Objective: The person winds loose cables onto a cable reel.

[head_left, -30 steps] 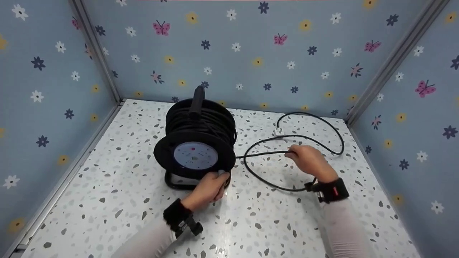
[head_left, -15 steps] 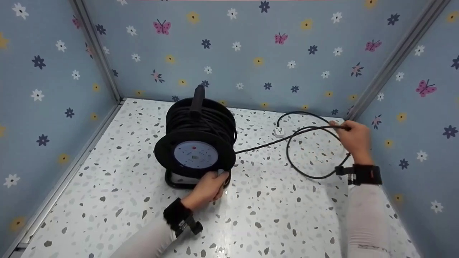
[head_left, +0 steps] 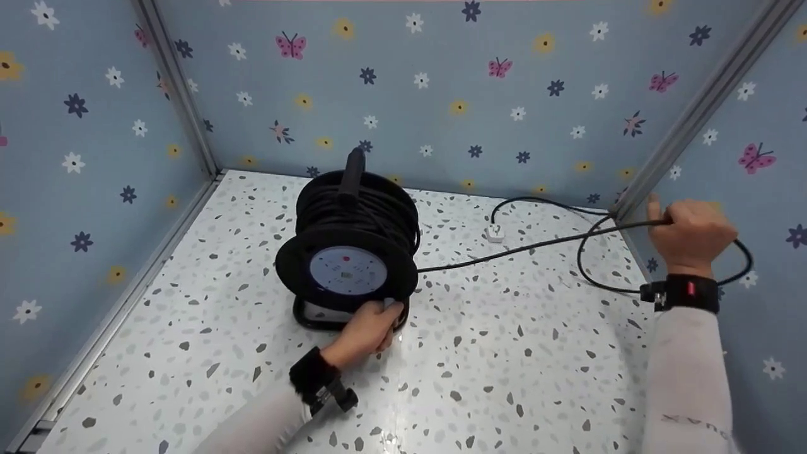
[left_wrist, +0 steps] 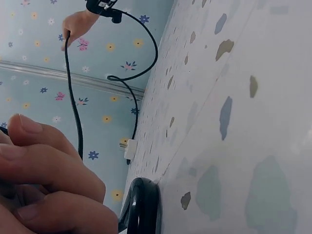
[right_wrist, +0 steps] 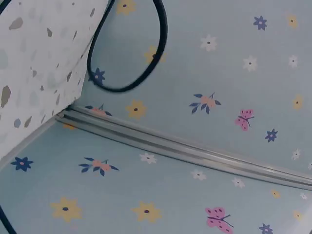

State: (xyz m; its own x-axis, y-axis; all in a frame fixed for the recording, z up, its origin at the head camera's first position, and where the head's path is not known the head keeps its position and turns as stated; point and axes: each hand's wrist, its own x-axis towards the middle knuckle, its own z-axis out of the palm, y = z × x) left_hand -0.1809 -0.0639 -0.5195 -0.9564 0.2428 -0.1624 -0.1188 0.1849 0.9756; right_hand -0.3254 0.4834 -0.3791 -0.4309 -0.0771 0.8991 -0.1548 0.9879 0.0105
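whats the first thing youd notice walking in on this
A big black cable reel stands upright left of centre on the speckled table, with the left hand gripping its lower front edge. From it a black cable runs out taut to the right hand, which grips it by the right wall, a loop hanging below. A white plug lies near the back.

- this is a small staged booth, more a recording set-up than a lived-in room
- three wall panels (head_left: 441,94) close it in, papered pale blue with flowers and pink butterflies
- bare aluminium frame rails (head_left: 700,107) run up the corners and along the floor edge
- the work surface (head_left: 504,378) is a glossy white terrazzo-speckled board
- a black cable reel (head_left: 350,252) with its cord (head_left: 517,249) pulled out is the only gear in here
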